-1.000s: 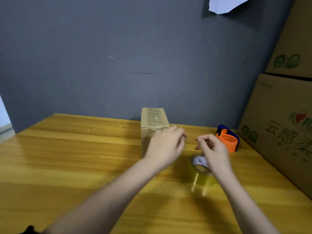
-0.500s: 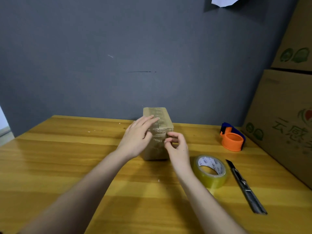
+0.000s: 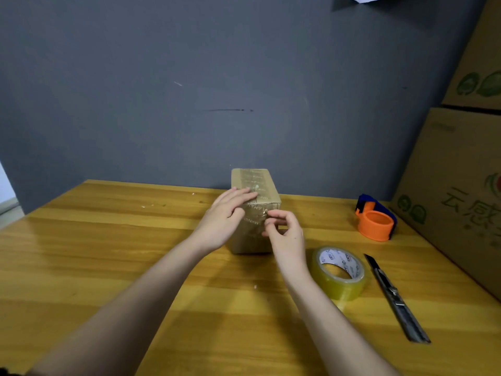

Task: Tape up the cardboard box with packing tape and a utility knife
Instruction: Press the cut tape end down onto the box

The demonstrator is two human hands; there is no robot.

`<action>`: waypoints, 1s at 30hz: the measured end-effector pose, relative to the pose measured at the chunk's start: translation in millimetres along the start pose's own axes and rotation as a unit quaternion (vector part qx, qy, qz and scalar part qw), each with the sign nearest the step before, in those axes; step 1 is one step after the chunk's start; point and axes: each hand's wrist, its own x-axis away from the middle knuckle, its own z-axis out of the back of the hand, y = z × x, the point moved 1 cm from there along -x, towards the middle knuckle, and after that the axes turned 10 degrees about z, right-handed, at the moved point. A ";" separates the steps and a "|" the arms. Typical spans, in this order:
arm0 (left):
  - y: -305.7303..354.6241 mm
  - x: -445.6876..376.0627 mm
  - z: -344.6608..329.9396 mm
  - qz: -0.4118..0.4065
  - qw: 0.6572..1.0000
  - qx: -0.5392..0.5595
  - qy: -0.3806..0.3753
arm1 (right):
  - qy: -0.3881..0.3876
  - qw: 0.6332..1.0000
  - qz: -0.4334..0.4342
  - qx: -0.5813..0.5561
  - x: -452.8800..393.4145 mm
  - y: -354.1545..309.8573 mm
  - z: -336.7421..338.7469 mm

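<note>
A small cardboard box [image 3: 254, 183] stands near the middle of the wooden table [image 3: 108, 253], with shiny tape along its top and front face. My left hand [image 3: 225, 218] lies flat on its near left top corner, fingers spread over the tape. Against the box's front face, my right hand [image 3: 286, 234] has thumb and fingers pinched together; whether it holds tape I cannot tell. A roll of clear packing tape [image 3: 339, 272] lies flat to the right of my right wrist. The utility knife [image 3: 393, 297] lies further right, blade end pointing away from me.
An orange and blue tape dispenser [image 3: 376, 221] sits at the back right of the table. Large printed cardboard cartons [image 3: 455, 191] are stacked along the right edge. A grey wall [image 3: 217, 90] stands right behind the table.
A second ago both hands hovered in front of the box above the tape roll. They moved onto the box; in the last half second they have stayed almost still.
</note>
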 end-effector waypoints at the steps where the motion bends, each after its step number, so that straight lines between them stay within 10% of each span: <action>1: 0.0 -0.4 -0.1 0.000 1.000 0.001 -0.001 | 0.000 1.000 -0.002 0.000 0.6 0.3 -0.1; 14: 1.7 -2.0 -3.2 -0.001 1.000 0.005 -0.010 | 0.070 0.928 -0.264 -0.255 6.9 -8.6 -12.0; 30: 0.8 -2.6 -3.1 0.005 1.000 0.004 0.000 | 0.159 0.933 -0.249 -0.207 5.0 1.8 -44.7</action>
